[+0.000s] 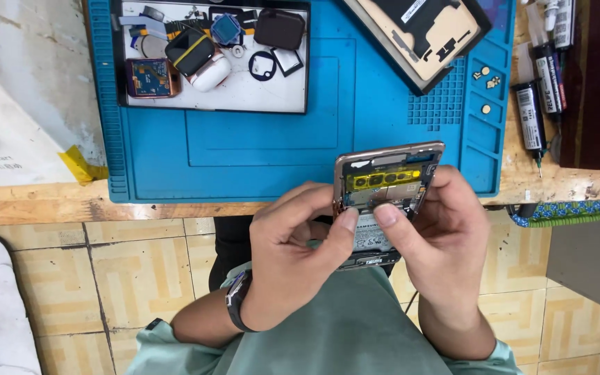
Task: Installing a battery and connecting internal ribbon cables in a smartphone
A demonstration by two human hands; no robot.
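both my thumbs meet on the opened phone (383, 201), which i hold up in the air just short of the bench edge, over my lap. my left hand (293, 250) wraps the phone's left side, thumb tip pressed on the grey battery label; my right hand (439, 236) clasps the right side, its thumb touching the same spot right beside the left one. so both hands are grasping the phone, fingers curled behind it. a dark watch (236, 300) sits on my left wrist.

the phone has its back cover off: a rose-coloured metal frame, a yellow strip with round camera openings across the upper part, dark board pieces under it, and the pale battery beneath my thumbs.

beyond my fingertips lies the blue work mat (258, 146). at its far left corner, well away from my hands, a shallow white tray (244, 97) holds a small circuit board, a white earbud case, a dark pouch, a black ring and square frame pieces. far right of the tray rests a tan back panel (418, 35). off the mat, past my right hand, lie black glue tubes (532, 114).
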